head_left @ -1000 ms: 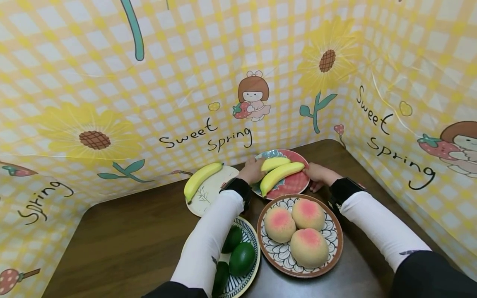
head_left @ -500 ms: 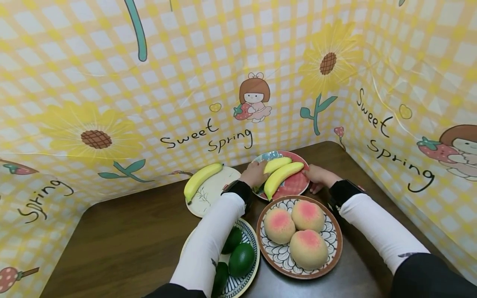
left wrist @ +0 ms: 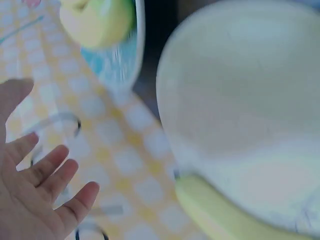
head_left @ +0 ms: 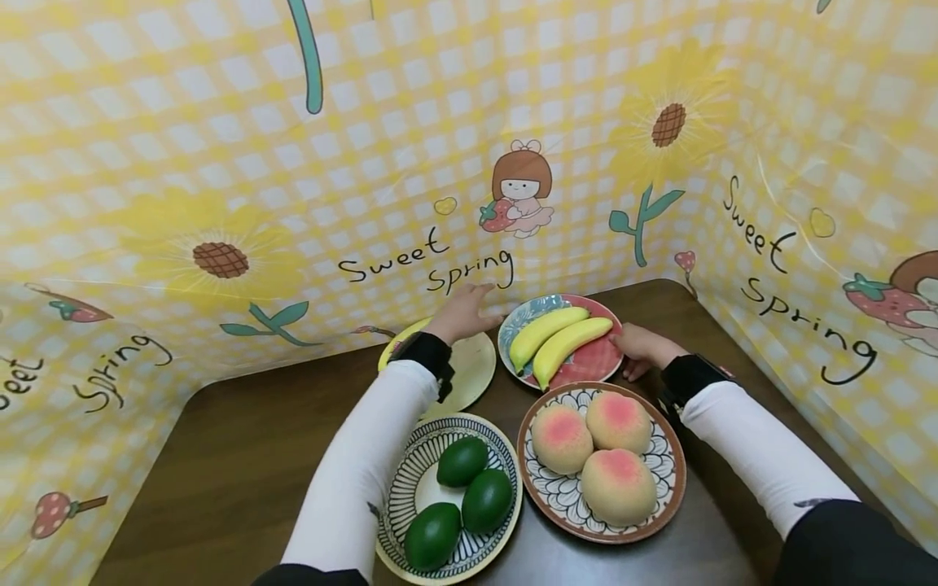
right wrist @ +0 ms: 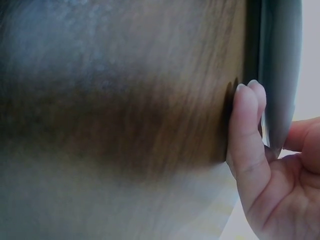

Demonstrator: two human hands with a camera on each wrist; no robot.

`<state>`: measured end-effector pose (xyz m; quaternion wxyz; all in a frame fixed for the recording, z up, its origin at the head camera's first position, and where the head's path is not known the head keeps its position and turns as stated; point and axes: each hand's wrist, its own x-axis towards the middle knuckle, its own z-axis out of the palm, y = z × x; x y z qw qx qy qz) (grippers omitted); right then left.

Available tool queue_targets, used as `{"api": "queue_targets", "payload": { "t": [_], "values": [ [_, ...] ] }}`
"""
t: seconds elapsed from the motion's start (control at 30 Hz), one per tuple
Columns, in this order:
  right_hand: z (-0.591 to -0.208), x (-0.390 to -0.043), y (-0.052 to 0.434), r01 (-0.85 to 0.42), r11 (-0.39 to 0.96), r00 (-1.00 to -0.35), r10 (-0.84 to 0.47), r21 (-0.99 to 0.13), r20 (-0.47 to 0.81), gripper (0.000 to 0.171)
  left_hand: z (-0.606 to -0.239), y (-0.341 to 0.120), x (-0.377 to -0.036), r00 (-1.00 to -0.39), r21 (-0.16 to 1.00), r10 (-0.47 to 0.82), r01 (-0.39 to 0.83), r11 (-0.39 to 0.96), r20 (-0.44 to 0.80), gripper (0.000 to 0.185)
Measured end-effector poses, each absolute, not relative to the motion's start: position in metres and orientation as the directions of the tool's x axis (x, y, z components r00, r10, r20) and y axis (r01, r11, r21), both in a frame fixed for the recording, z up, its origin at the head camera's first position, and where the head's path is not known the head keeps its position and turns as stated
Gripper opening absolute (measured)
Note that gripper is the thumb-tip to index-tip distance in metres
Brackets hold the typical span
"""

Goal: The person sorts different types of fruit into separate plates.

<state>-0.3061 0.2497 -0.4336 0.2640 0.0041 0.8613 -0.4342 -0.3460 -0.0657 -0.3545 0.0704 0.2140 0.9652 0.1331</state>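
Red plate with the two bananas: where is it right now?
In the head view the red plate sits at the back of the table, right of centre, behind the peach plate and right of the cream plate; the right hand pinches its right rim.

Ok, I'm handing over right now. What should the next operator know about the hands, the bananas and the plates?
Left hand: open, empty, over the far edge of the cream plate.
Right hand: pinches the rim of the red plate.
Done: two bananas lie side by side on the red plate.
Left, probably: one banana lies on the cream plate, untouched.
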Motion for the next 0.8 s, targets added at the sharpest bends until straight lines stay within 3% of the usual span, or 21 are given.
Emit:
{"api": "queue_targets", "payload": {
  "t": [0.23,0.43,0.8],
  "values": [
    [-0.431,-0.306,0.250,0.223,0.636,-0.850,-0.245,-0.739,-0.467,0.035,-0.347,-0.129,-0.344,-0.908,0.316,0.400,0.346,0.883,-0.124,0.078],
    [-0.430,-0.304,0.248,0.227,0.623,-0.846,-0.255,-0.749,-0.468,0.036,-0.362,-0.180,-0.337,-0.945,0.282,0.276,0.220,0.934,-0.177,0.087],
    [-0.429,-0.301,0.246,0.232,0.613,-0.846,-0.255,-0.755,-0.468,0.038,-0.390,-0.209,-0.332,-0.954,0.234,0.243,0.199,0.952,-0.177,0.078]
  ]
}}
